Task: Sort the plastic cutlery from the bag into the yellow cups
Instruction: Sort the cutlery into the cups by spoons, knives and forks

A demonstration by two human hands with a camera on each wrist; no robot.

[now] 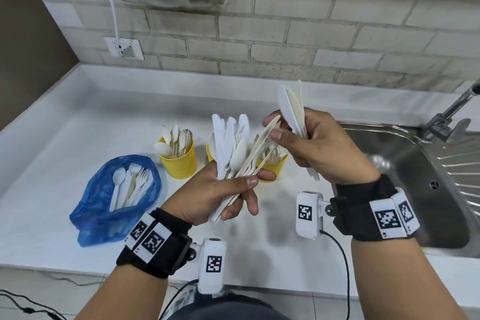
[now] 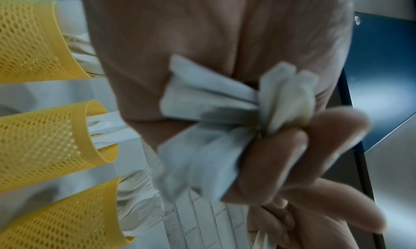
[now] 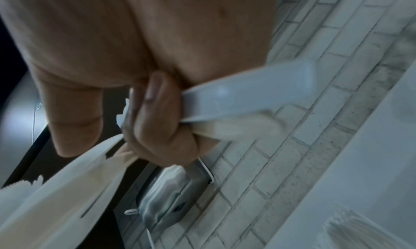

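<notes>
Both wrists sit closest to the head view, strapped with black bands, raised above the white worktop (image 1: 65,138). Left hand (image 1: 207,195) is palm up with fingers and thumb curled round a mixed bundle of cutlery (image 1: 231,153) that fans out toward 12 o'clock. Right hand (image 1: 317,148) stands at 2 o'clock from it, fist closed on a few knives (image 1: 291,106) pointing up, while its thumb and forefinger pinch the tip of one cream knife (image 1: 270,127) that leans out of the left bundle.

Behind the hands are three yellow cups in a row, counted in the left wrist view: the left cup (image 1: 179,158) holds spoons, the middle cup (image 1: 210,152) is nearly hidden by the bundle, the right cup (image 1: 272,166) shows behind the fingers; its contents are hard to read. At 9 o'clock from the left hand lies the blue bag (image 1: 104,205), open, with spoons and forks inside, near the worktop's front edge. Open worktop stretches from the bag to the wall (image 1: 259,34) at 12 o'clock. At 3 o'clock the steel sink (image 1: 428,169) cuts into the surface, its rim just beside the right wrist.
</notes>
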